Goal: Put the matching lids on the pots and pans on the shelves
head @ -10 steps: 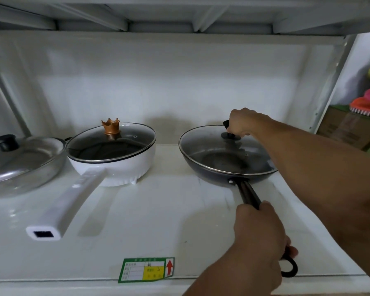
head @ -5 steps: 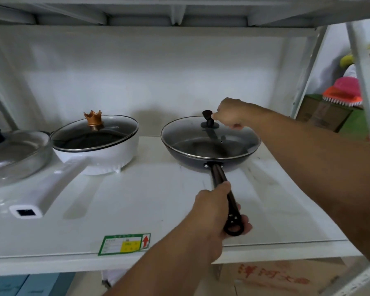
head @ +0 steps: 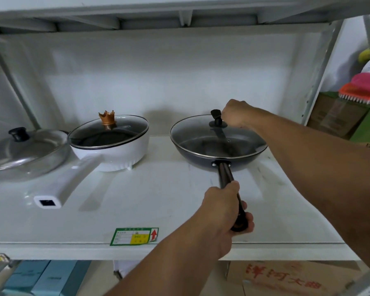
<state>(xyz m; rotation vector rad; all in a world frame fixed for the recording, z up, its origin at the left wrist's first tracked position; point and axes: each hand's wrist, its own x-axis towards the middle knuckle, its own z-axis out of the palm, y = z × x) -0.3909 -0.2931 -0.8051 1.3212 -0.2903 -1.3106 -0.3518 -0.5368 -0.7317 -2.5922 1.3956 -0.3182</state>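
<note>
A dark wok [head: 201,159] stands on the white shelf [head: 158,199] with a glass lid [head: 199,135] seated on its rim. My left hand [head: 222,206] is closed around the wok's long dark handle [head: 225,174] near its end. My right hand [head: 235,112] has its fingers curled against the right side of the lid's black knob [head: 215,115]; whether they grip it is unclear. To the left, a white pot [head: 120,155] wears a glass lid with a gold crown knob [head: 107,118]. At far left a steel pan carries a steel lid [head: 30,146].
The white pot's long handle [head: 58,186] points toward the shelf's front edge. A green and yellow label [head: 135,236] is stuck at the front. A shelf post [head: 320,71] stands right of the wok, with boxes [head: 338,116] behind it. Cartons [head: 286,276] sit below.
My right hand slid off the top of the lid knob to its right side, uncovering the knob. My left hand stays on the wok handle. The camera view pulled back and shifted.
</note>
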